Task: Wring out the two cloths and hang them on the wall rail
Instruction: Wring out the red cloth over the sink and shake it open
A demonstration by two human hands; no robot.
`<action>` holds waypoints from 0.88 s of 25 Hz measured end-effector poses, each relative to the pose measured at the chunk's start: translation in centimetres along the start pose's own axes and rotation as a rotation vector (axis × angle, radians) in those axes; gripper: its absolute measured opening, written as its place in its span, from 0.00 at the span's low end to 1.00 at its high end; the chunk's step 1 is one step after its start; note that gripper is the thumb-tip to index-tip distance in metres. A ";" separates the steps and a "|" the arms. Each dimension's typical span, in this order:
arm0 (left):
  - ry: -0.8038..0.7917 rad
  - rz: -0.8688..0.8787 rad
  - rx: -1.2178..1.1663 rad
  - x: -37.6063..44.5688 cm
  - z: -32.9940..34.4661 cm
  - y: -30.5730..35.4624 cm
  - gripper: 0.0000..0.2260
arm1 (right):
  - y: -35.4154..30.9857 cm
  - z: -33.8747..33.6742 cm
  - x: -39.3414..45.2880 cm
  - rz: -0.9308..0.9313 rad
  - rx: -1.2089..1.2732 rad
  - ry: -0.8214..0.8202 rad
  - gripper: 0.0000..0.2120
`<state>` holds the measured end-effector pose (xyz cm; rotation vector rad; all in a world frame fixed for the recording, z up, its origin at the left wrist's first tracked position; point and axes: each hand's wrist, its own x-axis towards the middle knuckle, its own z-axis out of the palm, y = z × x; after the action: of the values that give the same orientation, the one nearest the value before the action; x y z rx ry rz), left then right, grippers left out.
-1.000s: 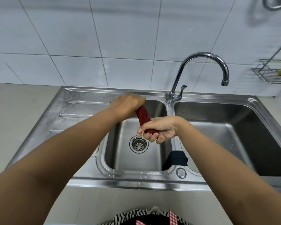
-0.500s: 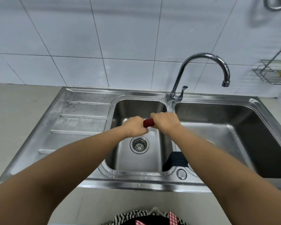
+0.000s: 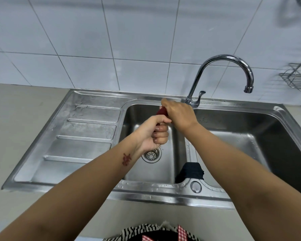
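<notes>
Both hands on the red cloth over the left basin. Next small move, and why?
Probably one more opposing twist: the left hand and right hand both grip the twisted red cloth above the left steel basin. The dark navy cloth draped on the basin divider is untouched.

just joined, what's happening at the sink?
A person is wringing a red cloth over the left basin of a steel double sink. The left hand grips its near end, palm turned up, and the right hand grips the far end from above. A second, dark cloth lies draped over the divider between the basins, untouched. No water is running from the tap. Nothing is hung yet, and no wall rail can be made out for certain.
</notes>
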<state>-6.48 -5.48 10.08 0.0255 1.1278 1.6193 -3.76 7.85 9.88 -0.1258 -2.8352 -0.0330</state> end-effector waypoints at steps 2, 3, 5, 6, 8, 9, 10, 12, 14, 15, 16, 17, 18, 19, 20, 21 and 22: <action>-0.053 0.004 -0.067 -0.3 0.3 0.3 0.17 | 0.0 -0.2 0.2 -0.002 0.040 0.043 0.06; -0.073 0.004 -0.094 -0.4 0.3 0.3 0.16 | -0.1 -0.2 0.2 0.001 0.059 0.066 0.06; -0.064 0.005 -0.091 -0.3 0.2 0.2 0.16 | -0.3 -0.2 0.2 0.024 0.053 0.060 0.07; -0.021 0.016 -0.039 -0.1 0.0 0.2 0.16 | -0.3 0.0 0.2 0.042 0.037 0.029 0.07; 0.117 0.078 0.162 0.6 -0.7 0.4 0.14 | -0.1 0.7 0.0 0.110 0.079 -0.052 0.12; 0.189 0.115 0.278 0.9 -1.1 0.7 0.11 | 0.0 1.0 0.0 0.167 0.162 -0.079 0.16; 0.254 0.144 0.375 1.2 -1.7 0.9 0.09 | 0.2 1.4 -0.2 0.234 0.283 -0.091 0.20; 0.348 0.183 0.481 1.8 -3.0 1.4 0.12 | 0.5 1.8 -0.4 0.349 0.529 -0.094 0.26; 0.416 0.201 0.534 2.3 -4.1 1.6 0.19 | 0.8 2.1 -0.5 0.407 0.690 -0.112 0.26; 0.432 0.198 0.556 2.4 -4.4 1.7 0.21 | 1.0 2.3 -0.6 0.427 0.749 -0.115 0.23; 0.438 0.195 0.572 2.5 -4.7 1.8 0.22 | 1.1 2.4 -0.6 0.449 0.796 -0.110 0.19; 0.440 0.194 0.589 2.5 -4.9 1.7 0.22 | 1.3 2.5 -0.6 0.467 0.824 -0.102 0.15; 0.442 0.198 0.615 2.6 -5.1 1.7 0.22 | 1.4 2.5 -0.6 0.474 0.821 -0.092 0.10; 0.445 0.212 0.650 2.5 -5.2 1.7 0.22 | 1.6 2.4 -0.6 0.468 0.789 -0.086 0.06; 0.450 0.235 0.692 2.5 -5.4 1.7 0.21 | 1.7 2.3 -0.6 0.451 0.737 -0.089 0.04; 0.457 0.266 0.737 2.6 -5.5 1.7 0.19 | 1.9 2.1 -0.7 0.427 0.679 -0.099 0.05; 0.466 0.306 0.788 2.7 -5.7 1.7 0.18 | 2.0 2.0 -0.8 0.408 0.620 -0.103 0.06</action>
<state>-11.91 -6.99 6.72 0.3627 2.1583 1.3675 -3.43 9.80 7.78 -0.5659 -2.7131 0.9440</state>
